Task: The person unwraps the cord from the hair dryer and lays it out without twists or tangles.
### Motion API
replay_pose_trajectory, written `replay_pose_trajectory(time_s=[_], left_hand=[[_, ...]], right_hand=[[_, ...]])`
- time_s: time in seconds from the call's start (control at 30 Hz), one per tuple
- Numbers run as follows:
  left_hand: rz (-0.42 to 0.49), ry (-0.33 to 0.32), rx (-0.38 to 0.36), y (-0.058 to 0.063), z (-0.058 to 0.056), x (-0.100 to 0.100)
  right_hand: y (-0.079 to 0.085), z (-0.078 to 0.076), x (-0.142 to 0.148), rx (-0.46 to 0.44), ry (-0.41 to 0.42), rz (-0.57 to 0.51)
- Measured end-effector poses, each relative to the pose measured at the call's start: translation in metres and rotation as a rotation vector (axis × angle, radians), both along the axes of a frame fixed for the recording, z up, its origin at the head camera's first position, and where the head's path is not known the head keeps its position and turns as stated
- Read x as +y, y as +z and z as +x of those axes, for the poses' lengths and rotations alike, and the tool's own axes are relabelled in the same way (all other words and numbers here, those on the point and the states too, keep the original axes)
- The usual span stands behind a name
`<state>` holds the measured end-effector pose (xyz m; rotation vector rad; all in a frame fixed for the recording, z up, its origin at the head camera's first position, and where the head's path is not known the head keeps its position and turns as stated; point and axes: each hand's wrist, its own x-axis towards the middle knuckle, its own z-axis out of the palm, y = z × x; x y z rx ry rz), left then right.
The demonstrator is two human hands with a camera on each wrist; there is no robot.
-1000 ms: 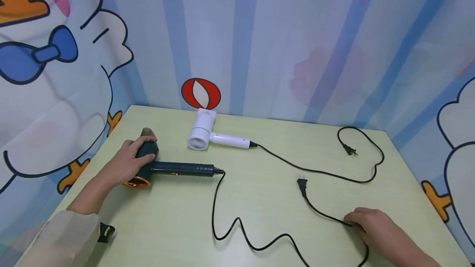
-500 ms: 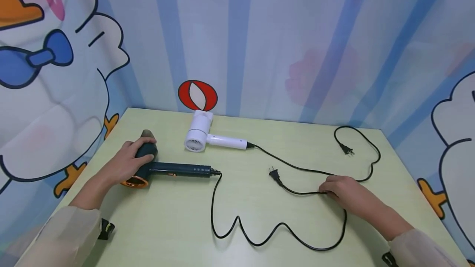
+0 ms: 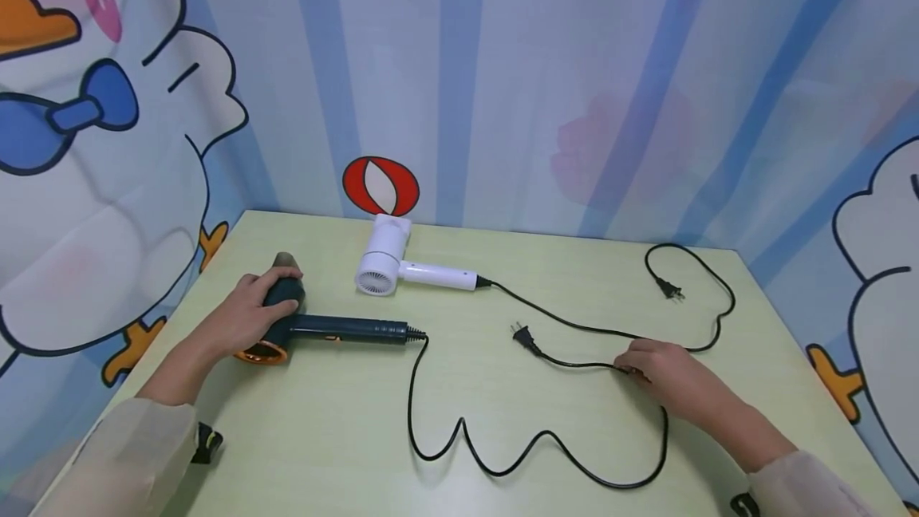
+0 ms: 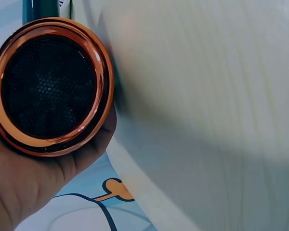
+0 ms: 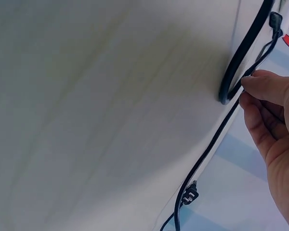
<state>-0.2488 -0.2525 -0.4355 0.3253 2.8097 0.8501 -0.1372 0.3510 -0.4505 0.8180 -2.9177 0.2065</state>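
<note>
My left hand (image 3: 247, 317) grips the head of a dark green hair dryer (image 3: 352, 329) at the table's left, its handle pointing right. In the left wrist view the dryer's copper-coloured ring (image 4: 103, 86) faces the camera, with a dark mesh inside. Between thumb and fingertips, my right hand (image 3: 671, 377) pinches the black power cord (image 3: 664, 433) of this dryer. Its two-pin plug (image 3: 526, 338) extends left beyond the fingers. In the right wrist view the thumb and index finger meet on the cord (image 5: 204, 159).
A white hair dryer (image 3: 438, 274) lies at the back of the pale table (image 3: 323, 437). Its cord curves behind my right hand to a plug (image 3: 669, 289) at the back right. A printed curtain (image 3: 517, 86) hangs behind the table edge.
My right hand has moved left and away from me with the pinched cord, bringing the plug left and swinging it to point up-left. The left hand and green dryer have stayed in place.
</note>
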Motion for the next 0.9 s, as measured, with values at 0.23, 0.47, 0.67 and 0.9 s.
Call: replay_pose_trajectory(time_s=[0.23,0.47,0.67,0.9], left_hand=[[-0.017,-0.009,0.000,0.002,0.000,0.001],[-0.026,-0.020,0.003,0.001,-0.002,0.001],[-0.026,-0.019,-0.004,0.002,-0.002,0.001],[-0.028,-0.016,0.001,0.000,-0.001,0.002]], right_hand=[[0.004,0.020,-0.011,-0.035,0.029,-0.066],[0.005,0.055,-0.038,-0.085,0.152,-0.169],[0.003,0.078,-0.061,-0.146,0.209,-0.252],[-0.001,0.089,-0.079,-0.168,0.240,-0.219]])
